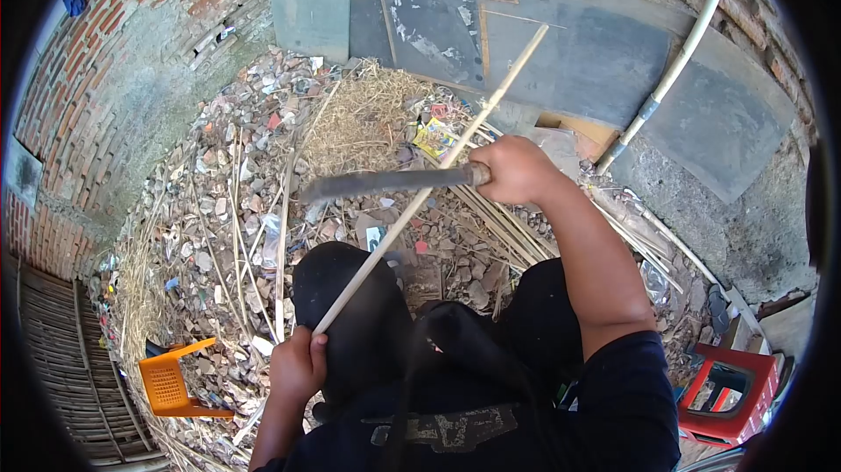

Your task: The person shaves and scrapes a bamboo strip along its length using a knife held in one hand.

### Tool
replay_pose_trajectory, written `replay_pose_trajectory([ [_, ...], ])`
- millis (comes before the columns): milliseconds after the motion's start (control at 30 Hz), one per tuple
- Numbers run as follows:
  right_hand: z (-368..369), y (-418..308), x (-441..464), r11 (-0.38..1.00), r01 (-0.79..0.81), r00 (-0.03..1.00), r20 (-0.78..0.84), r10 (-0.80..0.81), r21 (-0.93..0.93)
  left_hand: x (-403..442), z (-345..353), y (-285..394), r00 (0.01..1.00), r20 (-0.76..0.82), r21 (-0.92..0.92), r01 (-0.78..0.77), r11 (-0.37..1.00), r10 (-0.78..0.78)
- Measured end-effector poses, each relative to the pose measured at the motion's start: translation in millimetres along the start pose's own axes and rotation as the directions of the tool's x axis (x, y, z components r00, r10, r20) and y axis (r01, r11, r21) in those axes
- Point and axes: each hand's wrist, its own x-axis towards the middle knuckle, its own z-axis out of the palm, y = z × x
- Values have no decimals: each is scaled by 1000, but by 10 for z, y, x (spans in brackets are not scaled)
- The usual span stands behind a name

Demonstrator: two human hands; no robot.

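My left hand, closed, grips the lower end of a long pale stick that slants up and to the right past my knees. In my right hand is the handle of a machete, its blade pointing left. The blade lies across the stick in the view, near its middle; whether the two touch I cannot tell. The fingers of my right hand are wrapped round the handle. Beneath the blade are rubble and several more thin sticks.
A pile of dry shavings lies ahead on the rubble. An orange plastic piece is at the lower left, a red plastic stool at the lower right. A pipe leans near the panelled wall.
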Motion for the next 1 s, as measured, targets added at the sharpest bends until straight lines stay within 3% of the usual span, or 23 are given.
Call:
replay_pose_trajectory([
  [33,3,64,32,996,-38,998,50,34,82,-10,8,-27,1000,-6,-14,-6,1000,6],
  [133,316,629,160,808,-387,907,28,419,444,-60,38,-30,998,-57,45,14,999,-12],
  [267,254,566,86,925,-332,943,25,333,188,-34,-79,83,999,-25,75,36,997,-34],
  [433,-111,-80,-30,996,-34,999,17,36,-88,-64,-69,-12,999,-43,85,3,996,0],
  [567,167,390,112,876,-320,946,71,316,362,-198,18,-218,996,-88,113,45,993,-35],
  [667,225,508,90,919,-324,942,-18,336,224,-190,-42,-183,995,-90,140,44,989,-31],
  [767,-56,135,-15,958,-207,978,82,194,200,-194,-56,-188,997,-75,91,20,996,-14],
  [867,-191,-97,-64,999,-44,995,93,43,7,-270,31,-330,997,-65,80,-33,996,38],
  [1000,225,608,97,848,-354,933,87,349,395,-341,63,-332,994,-96,108,-35,994,45],
])
